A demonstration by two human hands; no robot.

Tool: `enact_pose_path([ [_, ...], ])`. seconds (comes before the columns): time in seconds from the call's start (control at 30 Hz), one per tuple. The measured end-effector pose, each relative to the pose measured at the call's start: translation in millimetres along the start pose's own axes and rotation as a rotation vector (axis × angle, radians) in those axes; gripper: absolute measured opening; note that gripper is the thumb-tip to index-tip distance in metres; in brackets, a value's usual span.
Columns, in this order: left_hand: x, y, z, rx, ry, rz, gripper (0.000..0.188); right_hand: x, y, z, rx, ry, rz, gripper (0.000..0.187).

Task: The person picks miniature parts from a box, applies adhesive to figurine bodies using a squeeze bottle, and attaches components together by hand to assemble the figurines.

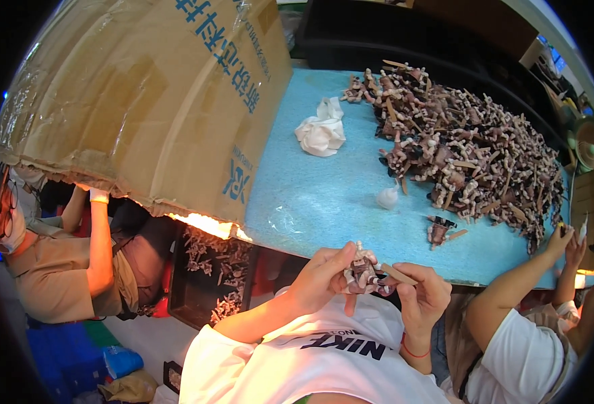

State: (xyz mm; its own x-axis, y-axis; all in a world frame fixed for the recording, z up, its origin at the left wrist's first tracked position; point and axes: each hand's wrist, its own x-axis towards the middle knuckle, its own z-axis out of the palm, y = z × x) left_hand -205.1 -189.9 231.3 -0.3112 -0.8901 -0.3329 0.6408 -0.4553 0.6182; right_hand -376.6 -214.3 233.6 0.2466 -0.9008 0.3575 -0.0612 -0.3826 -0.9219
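My left hand (322, 277) is closed around a small figurine (362, 271) in brown and flesh tones, at the table's near edge. A flat tan strip (398, 273), like a thin wooden stick, juts out beside the figurine. My right hand (426, 296) pinches this strip between thumb and fingers; whether it is joined to the figurine I cannot tell. On the blue table (310, 209), just beyond my hands, lies a single figurine (439, 230) with a similar strip. A large heap of such figurines (472, 148) covers the table's right side.
Crumpled white tissue (322, 131) and a small white plastic bottle (387, 196) lie on the table. A big cardboard box (149, 101) stands at the left. Below it, a dark bin (206, 269) holds more figurines. Co-workers (68, 262) sit at the left and right (526, 343).
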Motion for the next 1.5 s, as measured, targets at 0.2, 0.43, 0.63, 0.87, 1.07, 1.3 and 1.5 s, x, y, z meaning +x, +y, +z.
enact_pose_path([
  [0.2,-3,2,-1,-0.098,0.001,-0.08,0.051,4,-7,2,-0.053,-0.047,-0.082,0.021],
  [0.43,-6,-4,-14,-0.232,-0.133,-0.071,0.049,3,-11,6,-0.126,-0.062,-0.141,0.023],
  [0.63,-17,-4,-17,-0.207,0.031,-0.091,0.048,0,-7,12,-0.108,-0.138,-0.143,0.027],
  [0.87,-44,-11,-61,-0.183,0.162,-0.018,0.046,-11,1,13,-0.057,-0.124,-0.028,0.037],
  [1.07,-90,-17,-144,-0.021,0.389,0.128,0.046,-12,4,17,-0.097,-0.18,-0.05,0.025],
  [1.3,-139,-95,-299,-0.255,1.251,0.215,0.041,-16,5,27,-0.236,-0.236,-0.049,0.017],
  [1.5,-147,-112,-307,-0.147,1.343,0.255,0.043,-15,5,28,-0.363,-0.268,-0.081,0.019],
])
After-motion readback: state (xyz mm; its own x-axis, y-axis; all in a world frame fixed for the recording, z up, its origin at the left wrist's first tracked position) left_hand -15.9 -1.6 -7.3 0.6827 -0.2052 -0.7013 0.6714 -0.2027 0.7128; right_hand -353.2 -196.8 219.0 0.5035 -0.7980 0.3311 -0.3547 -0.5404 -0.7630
